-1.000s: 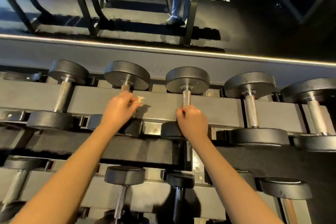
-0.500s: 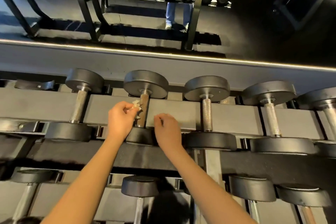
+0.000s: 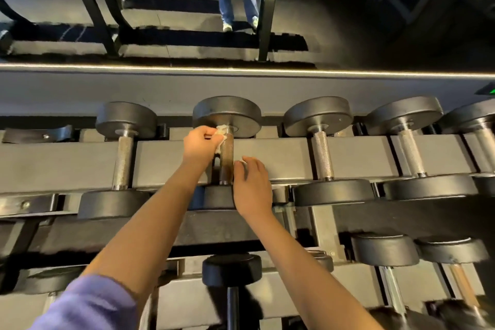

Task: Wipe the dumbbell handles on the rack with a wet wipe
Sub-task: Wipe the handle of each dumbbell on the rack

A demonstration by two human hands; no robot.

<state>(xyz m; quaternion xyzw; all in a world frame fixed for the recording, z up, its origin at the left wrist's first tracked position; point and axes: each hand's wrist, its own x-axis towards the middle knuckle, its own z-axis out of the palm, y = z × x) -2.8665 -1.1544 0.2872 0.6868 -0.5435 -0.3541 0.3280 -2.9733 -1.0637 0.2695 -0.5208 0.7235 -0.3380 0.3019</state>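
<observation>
The wet wipe is a small pale wad pinched in the fingertips of the left hand, which are curled round it and press it against the far end of a knurled dumbbell handle, right under the far head of that dumbbell. The dumbbell lies across the top tier of the rack. Its handle runs from the pinch back toward the person, to a near head partly hidden behind the wrists.

The right hand is nearer than the pinch and on its right, beside the near half of the same handle. Its fingers are loosely curled and its thumb side is close against the metal. I cannot tell whether it truly grips the handle. A pale speck at one fingertip may be a nail or a scrap of wipe.

To the left of the grip lies another dumbbell with a bare silver handle. To the right lie two more, all parallel on the same tier. Below the hands, nearer the person, a lower tier holds a dumbbell with a black head. A purple sleeve covers the left upper arm. Beyond the grip runs a bright light strip, and past it a second rack and legs in blue jeans.
</observation>
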